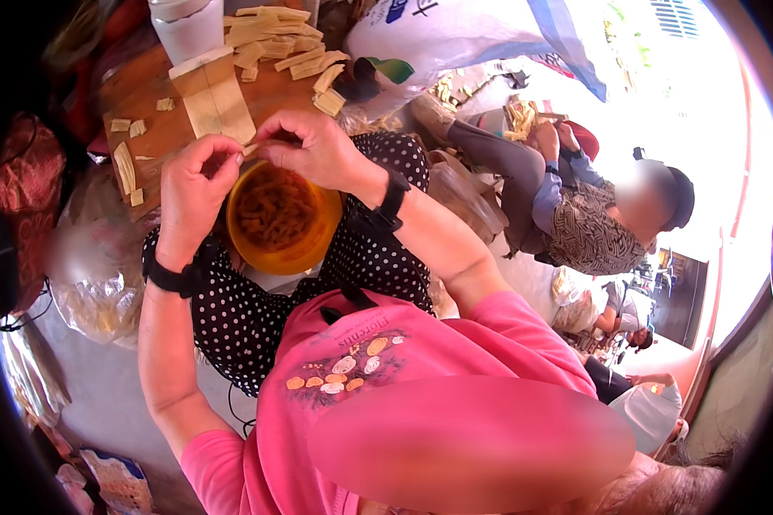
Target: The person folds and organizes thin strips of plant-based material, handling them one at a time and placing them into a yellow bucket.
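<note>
Over a yellow bowl [330, 225], my left hand [193, 193] and my right hand [316, 153] meet with thumbs and fingertips pinched. Between them is a small pale strip [249, 149], like a piece of dried husk, mostly hidden by the fingers. Reddish-brown, stubby pieces [275, 210] fill the bowl, which sits between my knees. Just beyond the hands, a creased tan rectangular sheet [215, 99] lies on a brown wooden board [142, 90]. Pale husk strips [270, 34] are heaped at the board's far side, with several loose ones along its left edge.
A white container [187, 30] stands at the board's far end. Clear plastic bags [103, 292] lie left of my legs, and a large white sack [464, 39] is at the far right. Another person [597, 227] sits on the right, hands at a heap of strips [521, 118].
</note>
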Action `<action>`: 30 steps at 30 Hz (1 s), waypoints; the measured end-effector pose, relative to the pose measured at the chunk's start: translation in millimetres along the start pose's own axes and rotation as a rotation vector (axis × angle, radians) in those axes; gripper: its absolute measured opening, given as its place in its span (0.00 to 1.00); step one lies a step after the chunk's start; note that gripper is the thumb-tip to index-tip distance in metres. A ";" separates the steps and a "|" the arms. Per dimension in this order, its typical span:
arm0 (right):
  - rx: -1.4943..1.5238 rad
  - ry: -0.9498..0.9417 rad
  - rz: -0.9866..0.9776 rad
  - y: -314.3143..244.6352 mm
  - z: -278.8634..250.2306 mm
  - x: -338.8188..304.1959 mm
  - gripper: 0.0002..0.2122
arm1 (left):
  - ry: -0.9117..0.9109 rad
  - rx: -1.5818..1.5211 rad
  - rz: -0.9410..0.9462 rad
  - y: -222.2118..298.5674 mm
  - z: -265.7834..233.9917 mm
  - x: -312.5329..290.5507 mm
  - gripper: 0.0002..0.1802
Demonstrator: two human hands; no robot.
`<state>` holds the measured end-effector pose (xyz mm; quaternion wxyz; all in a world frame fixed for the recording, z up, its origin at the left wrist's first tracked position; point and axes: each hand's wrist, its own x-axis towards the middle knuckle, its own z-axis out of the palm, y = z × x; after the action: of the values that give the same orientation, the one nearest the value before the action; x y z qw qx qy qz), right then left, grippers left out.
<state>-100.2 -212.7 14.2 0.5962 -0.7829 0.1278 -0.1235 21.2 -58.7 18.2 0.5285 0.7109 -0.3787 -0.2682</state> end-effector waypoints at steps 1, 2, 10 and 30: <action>0.020 0.036 -0.014 1.1 3.1 9.3 0.06 | 0.029 0.020 0.016 -3.1 -4.1 6.7 0.03; 0.031 0.050 -0.042 4.3 6.1 17.5 0.06 | 0.057 0.040 0.033 -5.3 -7.9 12.4 0.03; -0.128 0.168 -0.303 23.8 17.0 73.1 0.06 | 0.250 0.057 0.017 -29.0 -21.1 47.8 0.04; -0.244 0.167 -0.337 61.1 14.8 86.9 0.05 | 0.369 0.071 -0.085 -62.8 -16.9 60.2 0.05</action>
<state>-17.0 -245.2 -45.1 0.4552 -0.8466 0.0580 -0.2696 84.8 -89.1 -35.6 0.5518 0.7815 -0.2541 -0.1421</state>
